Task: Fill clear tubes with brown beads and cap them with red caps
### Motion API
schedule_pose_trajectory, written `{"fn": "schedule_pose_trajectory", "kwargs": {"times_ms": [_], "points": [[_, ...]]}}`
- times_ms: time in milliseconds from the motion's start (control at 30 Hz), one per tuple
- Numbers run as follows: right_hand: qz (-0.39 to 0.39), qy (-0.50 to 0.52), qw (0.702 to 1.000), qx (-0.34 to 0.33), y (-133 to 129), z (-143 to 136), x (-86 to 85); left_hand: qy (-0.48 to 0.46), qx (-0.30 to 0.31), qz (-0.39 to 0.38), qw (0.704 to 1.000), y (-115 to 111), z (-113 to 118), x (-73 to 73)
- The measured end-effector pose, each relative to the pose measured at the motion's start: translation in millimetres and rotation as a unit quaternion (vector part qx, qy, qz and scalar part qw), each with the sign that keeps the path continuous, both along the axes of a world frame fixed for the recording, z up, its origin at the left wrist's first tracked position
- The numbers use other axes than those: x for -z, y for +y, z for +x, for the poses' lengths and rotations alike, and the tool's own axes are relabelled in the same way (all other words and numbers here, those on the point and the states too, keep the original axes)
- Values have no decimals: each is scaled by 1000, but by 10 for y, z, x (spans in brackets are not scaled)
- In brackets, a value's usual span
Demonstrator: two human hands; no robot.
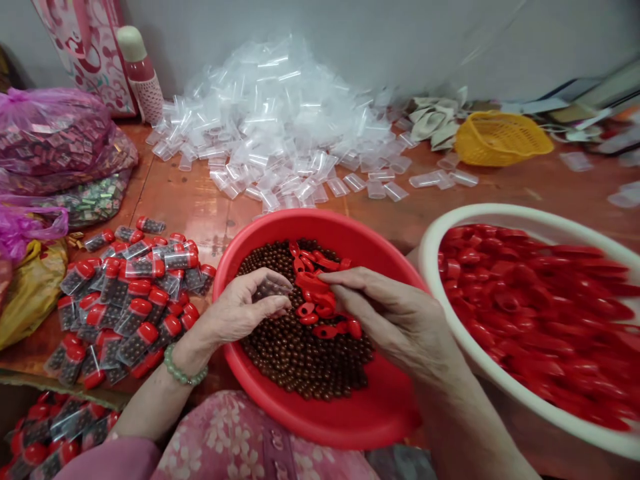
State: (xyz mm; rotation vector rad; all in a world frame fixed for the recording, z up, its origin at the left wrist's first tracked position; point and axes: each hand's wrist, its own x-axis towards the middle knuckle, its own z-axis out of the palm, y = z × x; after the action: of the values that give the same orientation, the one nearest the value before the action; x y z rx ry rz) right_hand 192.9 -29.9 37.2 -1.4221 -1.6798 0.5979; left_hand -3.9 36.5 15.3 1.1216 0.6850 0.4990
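Small brown balls (310, 367) fill much of a red basin (390, 413), with several red plastic caps (325, 330) lying on top of them. Over the basin's left side, my left hand (250, 303) is curled around a clear tube (270, 288) that has brown balls in it. My right hand (395, 317) is above the middle of the basin, thumb and fingers pinched on a red cap (315, 283). The two hands are a short way apart, and the tube and this cap do not touch.
Filled, red-capped tubes (135, 313) are piled at left. Empty clear tubes (280, 113) are heaped behind the basin. A white basin (470, 217) of red caps stands at right, a yellow basket (505, 140) behind it. Plastic bags (55, 147) and a bottle (143, 80) are at back left.
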Motion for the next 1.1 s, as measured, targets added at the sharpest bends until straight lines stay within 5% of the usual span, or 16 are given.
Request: {"fn": "schedule_pose_trajectory", "kwargs": {"times_ms": [367, 767, 967, 1100], "points": [[73, -38, 995, -60, 121, -279, 20, -5, 10, -9, 1000, -28, -22, 3], [-25, 23, 991, -131, 194, -228, 23, 35, -101, 73, 992, -109, -19, 0], [-114, 248, 962, 16, 169, -152, 94, 31, -100, 90, 990, -98, -23, -1], [-95, 239, 964, 60, 164, -215, 94, 71, -38, 166, 983, -103, -20, -11]]}}
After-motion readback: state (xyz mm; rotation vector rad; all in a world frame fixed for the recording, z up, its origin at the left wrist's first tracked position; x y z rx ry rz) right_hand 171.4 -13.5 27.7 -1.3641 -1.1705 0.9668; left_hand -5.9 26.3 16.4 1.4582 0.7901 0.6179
